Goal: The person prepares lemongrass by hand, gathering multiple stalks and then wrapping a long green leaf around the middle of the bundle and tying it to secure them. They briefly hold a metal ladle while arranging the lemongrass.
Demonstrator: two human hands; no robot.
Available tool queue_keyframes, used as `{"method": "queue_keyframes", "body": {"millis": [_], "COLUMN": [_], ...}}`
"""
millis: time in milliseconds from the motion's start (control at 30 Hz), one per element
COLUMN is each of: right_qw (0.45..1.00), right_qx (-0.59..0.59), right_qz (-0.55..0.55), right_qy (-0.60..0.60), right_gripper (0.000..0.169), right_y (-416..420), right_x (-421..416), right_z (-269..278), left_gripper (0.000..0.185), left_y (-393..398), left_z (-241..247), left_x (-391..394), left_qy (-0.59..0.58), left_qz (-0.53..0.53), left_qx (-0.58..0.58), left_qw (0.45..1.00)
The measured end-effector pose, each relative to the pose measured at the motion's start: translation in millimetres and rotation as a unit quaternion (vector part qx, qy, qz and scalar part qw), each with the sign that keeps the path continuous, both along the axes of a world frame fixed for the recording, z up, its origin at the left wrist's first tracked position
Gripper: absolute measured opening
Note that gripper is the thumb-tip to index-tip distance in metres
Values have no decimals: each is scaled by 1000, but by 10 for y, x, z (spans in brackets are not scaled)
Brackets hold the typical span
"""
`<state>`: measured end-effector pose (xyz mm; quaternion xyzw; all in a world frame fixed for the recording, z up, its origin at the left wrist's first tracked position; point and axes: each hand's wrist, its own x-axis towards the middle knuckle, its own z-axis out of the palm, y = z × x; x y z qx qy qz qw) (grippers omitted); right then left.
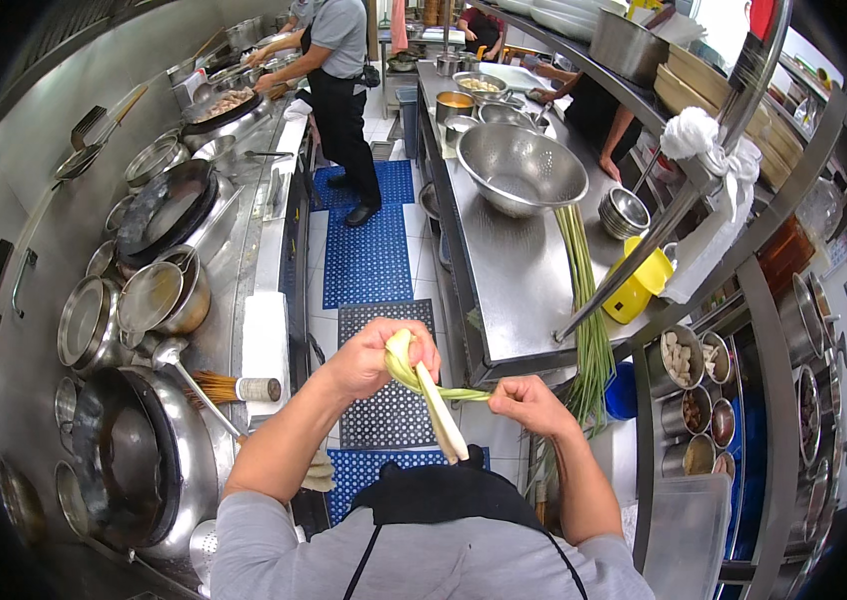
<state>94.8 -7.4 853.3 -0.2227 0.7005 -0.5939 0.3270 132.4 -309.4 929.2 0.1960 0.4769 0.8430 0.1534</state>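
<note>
My left hand [371, 360] grips a folded bundle of pale green and white stalks [444, 424] that look like lemongrass. The white bases hang down towards my black apron [431, 491]. A green leaf end wraps around the bundle and stretches out to the right. Its tip is pinched between the thumb and fingers of my right hand [532, 405]. Both hands are in the air in front of my chest, above the aisle mats. Long green leaves [581, 300] lie over the end of the steel counter on the right and droop past its edge.
At my left is a wok range with a large black wok [116, 457], strainers, a ladle [168, 352] and a bamboo brush [236, 388]. A big perforated steel colander [521, 169] and a yellow container [637, 281] stand on the right counter [513, 300]. Co-workers stand farther off.
</note>
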Motion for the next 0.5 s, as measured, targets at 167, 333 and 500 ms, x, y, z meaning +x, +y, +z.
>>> {"method": "queue_keyframes", "body": {"millis": [167, 333, 500], "right_qw": [966, 873, 841], "right_qx": [77, 241, 302], "right_qz": [-73, -108, -156], "right_qy": [238, 409, 422], "right_gripper": [34, 45, 59], "right_y": [-138, -263, -358], "right_x": [76, -20, -179], "right_z": [152, 266, 302], "left_gripper": [15, 11, 12], "left_y": [-109, -110, -193], "left_z": [55, 98, -85], "left_x": [95, 161, 58], "left_qy": [22, 133, 258], "left_qz": [-6, -42, 80], "left_qx": [-12, -256, -392], "left_qw": [1000, 957, 879]}}
